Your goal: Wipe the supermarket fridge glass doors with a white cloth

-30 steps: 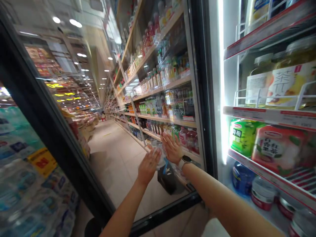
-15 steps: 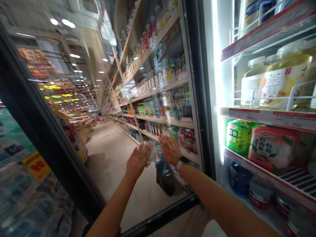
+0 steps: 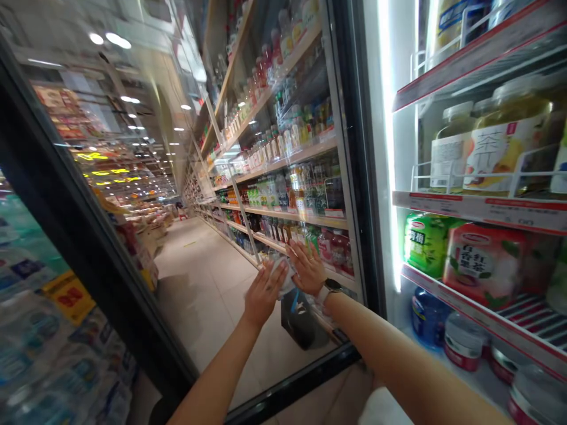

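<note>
A glass cooler door (image 3: 266, 141) swings open in front of me, and both my hands are on its pane. My left hand (image 3: 262, 295) presses a crumpled white cloth (image 3: 283, 277) to the glass. My right hand (image 3: 308, 268) lies flat on the pane beside the cloth, fingers spread and holding nothing. A smartwatch (image 3: 330, 289) sits on my right wrist. Below the hands, a dark bag with a blue strap (image 3: 301, 319) shows through the glass.
Lit cooler shelves (image 3: 481, 208) at the right hold jars and green and red drink packs. Behind the door, wooden shelves of bottled drinks (image 3: 283, 195) line a tiled store aisle (image 3: 199, 283). Shrink-wrapped bottled water (image 3: 44, 354) is stacked at the lower left.
My left hand has slid right and down across the glass, taking the cloth with it. My right hand stays nearly in place, and the view has shifted slightly.
</note>
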{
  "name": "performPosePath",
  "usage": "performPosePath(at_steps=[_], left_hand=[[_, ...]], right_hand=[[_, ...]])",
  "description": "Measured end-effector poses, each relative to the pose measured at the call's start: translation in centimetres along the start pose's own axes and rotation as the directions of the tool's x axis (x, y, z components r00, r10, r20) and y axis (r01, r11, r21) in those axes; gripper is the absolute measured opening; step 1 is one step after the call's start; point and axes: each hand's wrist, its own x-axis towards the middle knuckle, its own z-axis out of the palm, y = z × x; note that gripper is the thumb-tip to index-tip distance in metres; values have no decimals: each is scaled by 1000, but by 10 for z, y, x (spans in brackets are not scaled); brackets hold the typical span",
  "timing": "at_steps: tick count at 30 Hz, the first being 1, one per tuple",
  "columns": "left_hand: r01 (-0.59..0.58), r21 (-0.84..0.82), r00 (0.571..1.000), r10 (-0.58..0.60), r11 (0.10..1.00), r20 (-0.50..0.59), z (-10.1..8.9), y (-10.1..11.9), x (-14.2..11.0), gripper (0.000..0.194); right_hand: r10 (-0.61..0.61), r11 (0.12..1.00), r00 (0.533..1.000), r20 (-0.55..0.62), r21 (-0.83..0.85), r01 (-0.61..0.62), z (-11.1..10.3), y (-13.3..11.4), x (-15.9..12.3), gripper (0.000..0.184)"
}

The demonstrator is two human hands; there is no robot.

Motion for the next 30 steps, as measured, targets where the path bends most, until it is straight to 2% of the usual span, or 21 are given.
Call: performPosePath(at_steps=[5, 9, 14, 17, 19, 21, 23, 25, 27, 28, 30], left_hand=[[-25, -13, 1000, 25, 1000, 18, 0, 4, -7, 47], [-52, -35, 997, 54, 998, 56, 1, 9, -18, 48], [-188, -78, 972, 197, 979, 130, 2, 25, -62, 41], [-287, -62, 940, 293, 956, 173, -3, 26, -86, 39], [-313, -34, 928, 313, 949, 200, -10, 15, -87, 40], [-268, 7, 943, 261, 963, 204, -20, -8, -73, 44], [-160, 41, 971, 149, 986, 187, -34, -39, -46, 52], [-10, 74, 993, 1, 997, 120, -47, -74, -16, 57], [196, 103, 980, -199, 975, 13, -56, -102, 7, 60], [257, 103, 966, -255, 961, -33, -59, -111, 14, 61], [240, 92, 970, -236, 966, -51, -61, -116, 14, 63]], right_hand=[[-10, 998, 998, 54, 55, 7, -3, 3, -3, 75], [-2, 1000, 999, 47, 24, 1, -3, 3, -2, 64], [-6, 999, 1000, -15, -35, 5, -1, 1, 0, 53], [-3, 999, 999, -38, -44, 1, 0, 0, 1, 51], [0, 999, 999, -46, -45, -2, 1, -1, 0, 52], [4, 999, 999, -46, -42, -6, 2, -1, 0, 55], [11, 999, 999, -35, -38, -12, 4, -1, -1, 57], [19, 999, 1000, -14, -34, -19, 5, -1, -3, 57], [21, 999, 1000, -6, -30, -22, 6, -1, -3, 56], [18, 999, 1000, -9, -28, -18, 5, -1, -4, 56], [11, 1000, 1000, -19, -28, -12, 4, -1, -4, 55]])
